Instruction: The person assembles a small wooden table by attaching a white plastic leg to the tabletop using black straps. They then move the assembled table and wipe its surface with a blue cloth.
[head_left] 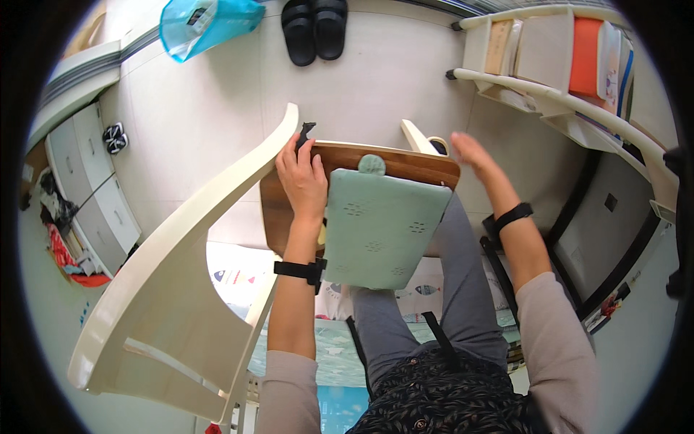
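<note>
A cream chair (195, 210) with a brown wooden seat (390, 157) stands tipped or angled in front of me. On the seat lies a pale green cushion (383, 231) with a small round tab at its far edge. My left hand (302, 177) rests at the seat's far left corner, fingers bent around a small black piece (306, 130) that sticks up past the fingertips; its kind I cannot make out. My right hand (470, 150), smeared by motion, hovers just off the seat's far right corner. Near it is a small pale ring-shaped thing with a dark middle (438, 145).
Black slippers (314, 30) and a blue translucent bin (206, 25) are on the tiled floor beyond. A cream shelf rack (535, 79) with books and folders stands at the right. Grey-white drawers (94, 188) and patterned shoes (115, 137) are at the left.
</note>
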A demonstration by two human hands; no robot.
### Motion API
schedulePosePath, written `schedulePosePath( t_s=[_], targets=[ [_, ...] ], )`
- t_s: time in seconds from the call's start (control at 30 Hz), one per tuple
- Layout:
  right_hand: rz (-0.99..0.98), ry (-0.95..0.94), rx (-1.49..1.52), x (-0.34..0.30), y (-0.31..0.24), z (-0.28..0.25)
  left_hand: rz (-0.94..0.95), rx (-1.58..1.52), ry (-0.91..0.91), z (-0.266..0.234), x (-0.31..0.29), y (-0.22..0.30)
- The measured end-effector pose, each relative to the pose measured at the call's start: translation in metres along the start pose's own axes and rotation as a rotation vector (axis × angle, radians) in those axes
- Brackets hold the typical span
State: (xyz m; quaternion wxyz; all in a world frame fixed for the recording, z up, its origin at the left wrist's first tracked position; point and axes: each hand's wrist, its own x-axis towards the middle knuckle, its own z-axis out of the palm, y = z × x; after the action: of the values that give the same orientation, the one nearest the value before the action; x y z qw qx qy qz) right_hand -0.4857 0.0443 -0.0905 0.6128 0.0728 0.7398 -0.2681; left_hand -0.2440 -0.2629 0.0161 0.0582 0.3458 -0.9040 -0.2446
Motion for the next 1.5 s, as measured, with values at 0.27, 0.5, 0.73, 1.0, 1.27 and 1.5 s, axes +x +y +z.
schedulePosePath(
  t_s=[0.27, 0.5, 0.73, 1.0, 1.27, 1.5],
  targets=[
    [0.385, -0.327, 0.931, -0.019, 0.085, 0.086, 0.106, -0.108, -0.602, 0.046, 0.044, 0.05],
    [0.365, -0.408, 0.988, -0.002, 0.069, 0.084, -0.072, -0.098, -1.205, 0.097, 0.074, 0.102],
    [0.264, -0.536, 0.963, 0.047, 0.064, 0.078, -0.05, 0.115, -1.46, 0.15, 0.107, 0.096],
    [0.336, -0.435, 1.183, 0.034, 0.007, 0.075, 0.026, 0.391, -1.744, 0.193, 0.125, 0.111],
    [0.411, -0.4, 1.168, -0.024, -0.028, 0.058, -0.025, 0.4, -1.839, 0.21, 0.119, 0.1],
    [0.371, -0.495, 1.173, -0.005, 0.01, 0.081, -0.203, 0.524, -1.922, 0.217, 0.119, 0.088]
  ],
)
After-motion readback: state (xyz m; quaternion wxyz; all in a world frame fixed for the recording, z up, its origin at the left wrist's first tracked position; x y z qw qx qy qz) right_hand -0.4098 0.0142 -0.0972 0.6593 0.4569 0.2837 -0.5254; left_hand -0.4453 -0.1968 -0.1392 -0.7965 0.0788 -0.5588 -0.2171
